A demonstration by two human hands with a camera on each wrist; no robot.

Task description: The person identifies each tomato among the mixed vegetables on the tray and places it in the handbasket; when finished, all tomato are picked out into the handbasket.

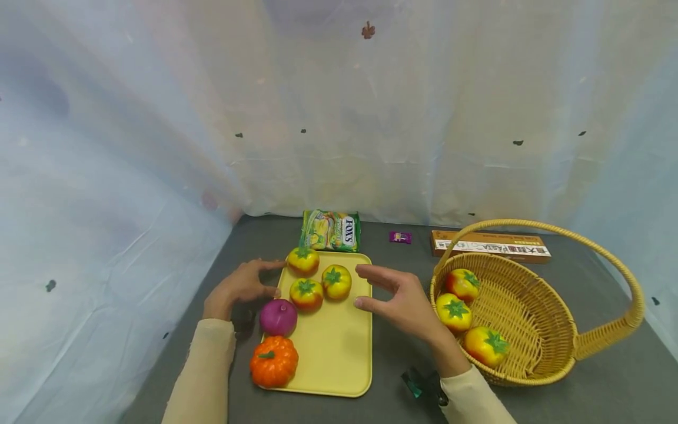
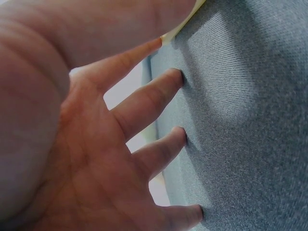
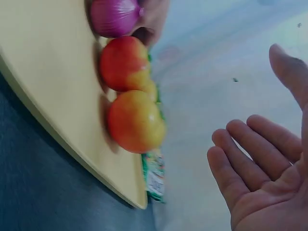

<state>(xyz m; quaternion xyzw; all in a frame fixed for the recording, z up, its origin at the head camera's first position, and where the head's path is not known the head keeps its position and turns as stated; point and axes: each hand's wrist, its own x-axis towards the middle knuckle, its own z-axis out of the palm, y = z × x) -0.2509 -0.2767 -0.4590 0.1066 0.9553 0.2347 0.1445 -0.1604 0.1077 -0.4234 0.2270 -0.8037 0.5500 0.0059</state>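
A pale yellow tray (image 1: 333, 353) carries three yellow-and-red fruits with green leafy tops, one at the back (image 1: 303, 261), one on the right (image 1: 336, 282) and one in front (image 1: 306, 294). A purple onion (image 1: 278, 317) and an orange pumpkin (image 1: 274, 361) sit along the tray's left side. My left hand (image 1: 243, 287) is at the tray's left edge, thumb and index by the rim; in the left wrist view its other fingers (image 2: 149, 103) spread down to the cloth. My right hand (image 1: 397, 300) hovers by the right rim, fingers extended, holding nothing.
A wicker basket (image 1: 535, 306) with a tall handle stands at right, with three similar fruits inside. Behind the tray lie a green Fox's packet (image 1: 331, 231), a small purple packet (image 1: 399, 237) and a pasta box (image 1: 492, 246). White sheeting (image 1: 339, 118) encloses the table.
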